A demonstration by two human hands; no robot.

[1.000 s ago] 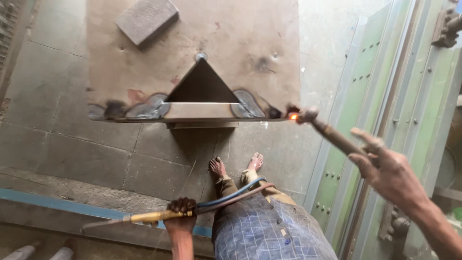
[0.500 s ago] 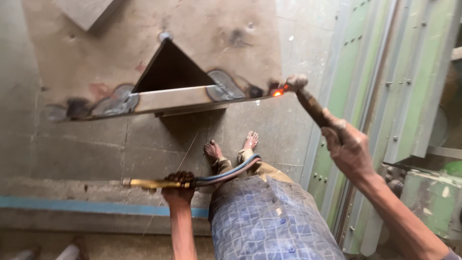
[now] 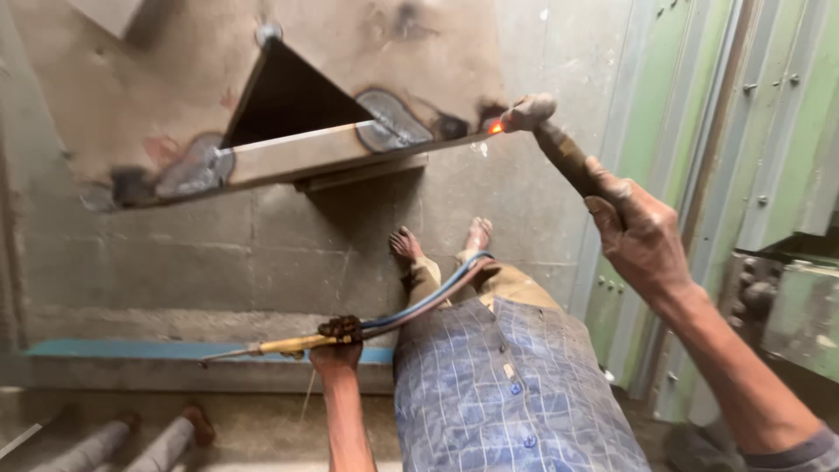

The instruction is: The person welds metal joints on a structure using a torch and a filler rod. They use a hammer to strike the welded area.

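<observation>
My right hand (image 3: 636,229) grips the handle of a dark hammer (image 3: 554,140) whose head touches the right edge of a large steel plate (image 3: 210,87), where a small orange glow (image 3: 495,128) shows. A triangular steel piece (image 3: 288,100) stands on the plate with burnt marks at both ends. My left hand (image 3: 336,348) hangs low beside my body and holds a brass gas torch (image 3: 288,343) pointing left, with red and blue hoses (image 3: 433,295) running back past my checked shirt. My bare feet (image 3: 441,240) show below the plate.
Green metal frames (image 3: 699,175) stand along the right side close to my right arm. A blue strip (image 3: 131,350) lies on the concrete floor at the left. Two metal pipes (image 3: 140,441) lie at the lower left. A flat block (image 3: 105,13) rests at the plate's top left.
The view has shifted so the plate sits higher and further left. My right hand has brought the hammer head onto the plate's glowing right edge. The left hand keeps the torch low.
</observation>
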